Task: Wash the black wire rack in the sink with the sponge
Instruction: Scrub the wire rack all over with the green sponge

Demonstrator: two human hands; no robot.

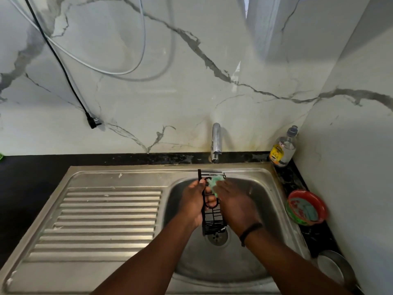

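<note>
The sink (pixel 274 201) basin sits at the right of the counter (pixel 25 188), with the draining board (pixel 106 222) at its 9 o'clock. The tap (pixel 216 139) stands at the basin's 12 o'clock, against the wall. Over the basin, the rack (pixel 213 220) lies lengthwise from 12 to 6 o'clock, its near end above the drain (pixel 217 238). The left hand (pixel 194 201) is at the rack's 9 o'clock, the right hand (pixel 234 204) at its 3 o'clock, with the sponge (pixel 215 182) on the rack's far part. A bottle (pixel 284 147) stands at the basin's 1 o'clock, a bowl (pixel 306 207) at 3 o'clock, a plate (pixel 333 269) at 5 o'clock. A plug (pixel 93 121) hangs on the wall at 10 o'clock.
</note>
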